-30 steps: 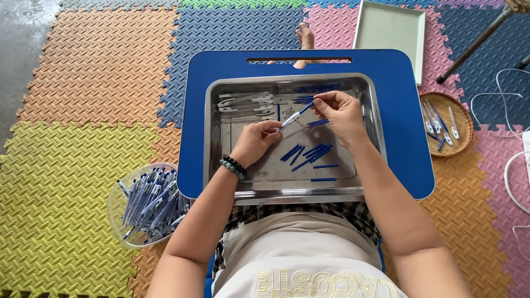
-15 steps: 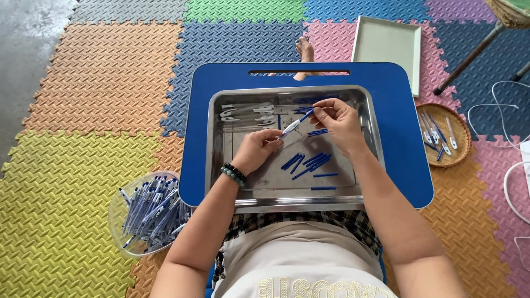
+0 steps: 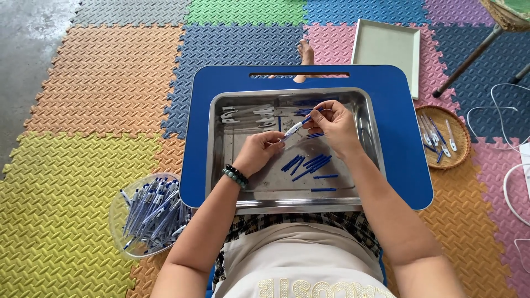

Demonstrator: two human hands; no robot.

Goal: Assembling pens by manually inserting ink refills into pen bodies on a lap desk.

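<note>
Both hands pinched one white-and-blue pen [image 3: 293,129] above the steel tray [image 3: 221,165], left hand [image 3: 258,150] at its lower end, right hand [image 3: 331,122] at its upper, loose blue pen parts [image 3: 309,164] lay below.

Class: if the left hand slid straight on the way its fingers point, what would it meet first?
Probably the right hand: the left hand points up-right along the pen both hold; depth is uncertain.

Left hand [image 3: 259,152] and right hand [image 3: 333,124] holding pen [image 3: 293,128], above steel tray [image 3: 221,165]
</note>
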